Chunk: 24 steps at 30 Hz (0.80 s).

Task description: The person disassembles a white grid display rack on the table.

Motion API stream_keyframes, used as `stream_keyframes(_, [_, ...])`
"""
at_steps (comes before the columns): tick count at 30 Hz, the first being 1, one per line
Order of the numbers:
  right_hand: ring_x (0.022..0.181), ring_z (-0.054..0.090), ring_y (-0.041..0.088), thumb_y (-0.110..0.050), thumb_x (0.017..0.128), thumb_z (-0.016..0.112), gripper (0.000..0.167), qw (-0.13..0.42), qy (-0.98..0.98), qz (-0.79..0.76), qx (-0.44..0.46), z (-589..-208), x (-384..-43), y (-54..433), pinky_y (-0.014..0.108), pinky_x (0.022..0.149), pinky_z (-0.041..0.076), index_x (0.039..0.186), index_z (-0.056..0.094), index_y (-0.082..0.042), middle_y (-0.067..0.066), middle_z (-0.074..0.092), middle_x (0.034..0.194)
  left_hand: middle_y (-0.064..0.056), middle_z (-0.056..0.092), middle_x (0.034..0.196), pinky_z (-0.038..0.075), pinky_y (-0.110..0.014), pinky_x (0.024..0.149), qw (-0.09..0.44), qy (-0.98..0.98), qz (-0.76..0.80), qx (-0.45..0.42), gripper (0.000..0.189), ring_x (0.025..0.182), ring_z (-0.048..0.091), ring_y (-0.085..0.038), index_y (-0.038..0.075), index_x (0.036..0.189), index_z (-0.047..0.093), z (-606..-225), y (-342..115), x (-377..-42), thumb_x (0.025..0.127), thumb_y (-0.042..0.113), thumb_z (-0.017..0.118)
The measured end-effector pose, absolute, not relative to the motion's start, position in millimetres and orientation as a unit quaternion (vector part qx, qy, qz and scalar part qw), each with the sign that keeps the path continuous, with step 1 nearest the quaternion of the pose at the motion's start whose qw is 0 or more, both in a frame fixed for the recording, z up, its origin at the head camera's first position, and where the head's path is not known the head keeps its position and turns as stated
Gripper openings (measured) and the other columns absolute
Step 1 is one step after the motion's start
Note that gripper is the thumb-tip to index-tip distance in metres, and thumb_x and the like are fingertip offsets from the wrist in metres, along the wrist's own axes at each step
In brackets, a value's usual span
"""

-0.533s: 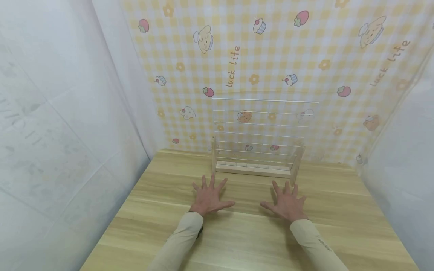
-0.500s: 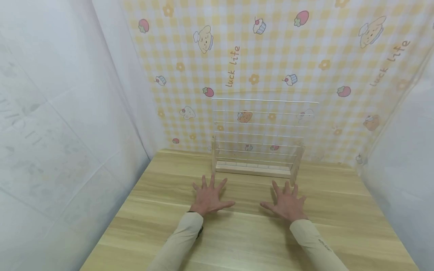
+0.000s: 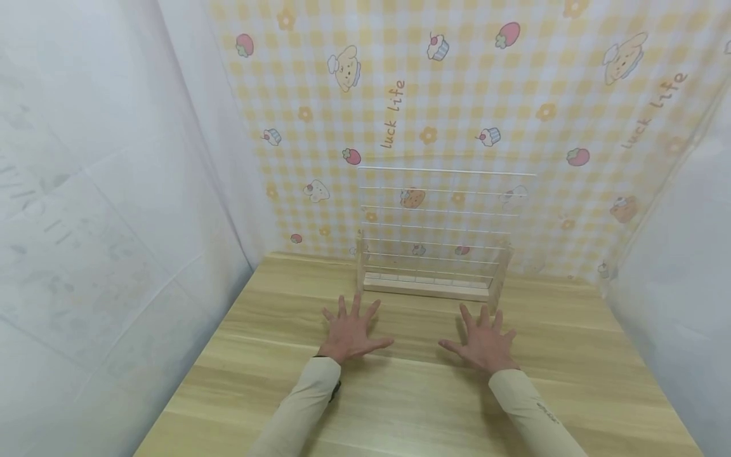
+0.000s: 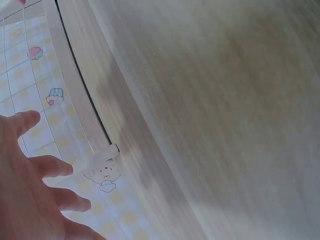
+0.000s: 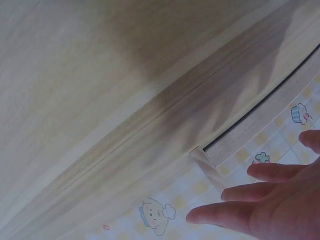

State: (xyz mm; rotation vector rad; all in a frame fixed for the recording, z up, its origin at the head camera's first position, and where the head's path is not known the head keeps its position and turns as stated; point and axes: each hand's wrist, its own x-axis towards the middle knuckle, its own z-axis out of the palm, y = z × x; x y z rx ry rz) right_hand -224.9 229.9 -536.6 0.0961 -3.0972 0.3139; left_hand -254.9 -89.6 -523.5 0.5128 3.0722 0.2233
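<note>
Both left hand (image 3: 348, 336) and right hand (image 3: 485, 346) are empty, fingers (image 3: 356, 306) splayed wide over the desk (image 3: 400, 406), just short of the upright wire rack (image 3: 425, 290), so probably a ready pose, and grabbing that rack would mean reaching forward and curling in.

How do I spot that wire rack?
Follow the wooden table back to the yellow checked cloth. Just beyond the left hand and right hand stands the wire rack: unlike the printed cloth, it is white see-through wires set in pale wood.
</note>
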Motion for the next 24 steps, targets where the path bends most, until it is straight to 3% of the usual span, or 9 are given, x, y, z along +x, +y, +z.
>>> stream_keyframes(8, [0.138,0.026,0.068,-0.089,0.078,0.047,0.109,0.049,-0.996,0.075,0.024,-536,-231,239,0.091,0.088,0.031,0.158,0.030,-0.016,0.038,0.027,0.156,-0.019,0.025,0.166,0.023,-0.089,0.100,0.003,0.982,0.104,0.156,0.096,0.147,0.026,-0.058,0.029,0.159,0.025,-519,-97,-261,0.084,0.085,0.045])
stream_keyframes(18, [0.139,0.017,0.071,-0.082,0.086,0.048,0.103,0.029,-0.990,0.135,0.013,-522,-236,253,0.093,0.088,0.027,0.159,0.024,-0.013,0.040,0.021,0.158,-0.026,0.033,0.160,0.035,-0.081,0.101,-0.050,0.964,0.202,0.165,0.095,0.143,0.036,-0.055,0.012,0.159,0.027,-508,-106,-276,0.089,0.069,0.057])
stream_keyframes(24, [0.138,0.017,0.070,-0.076,0.090,0.049,0.104,0.006,-0.982,0.187,0.014,-519,-241,264,0.092,0.087,0.028,0.160,0.015,-0.007,0.041,0.019,0.156,-0.025,0.029,0.163,0.032,-0.077,0.109,-0.032,0.947,0.283,0.147,0.094,0.146,0.036,-0.048,0.011,0.160,0.023,-504,-110,-281,0.091,0.067,0.055])
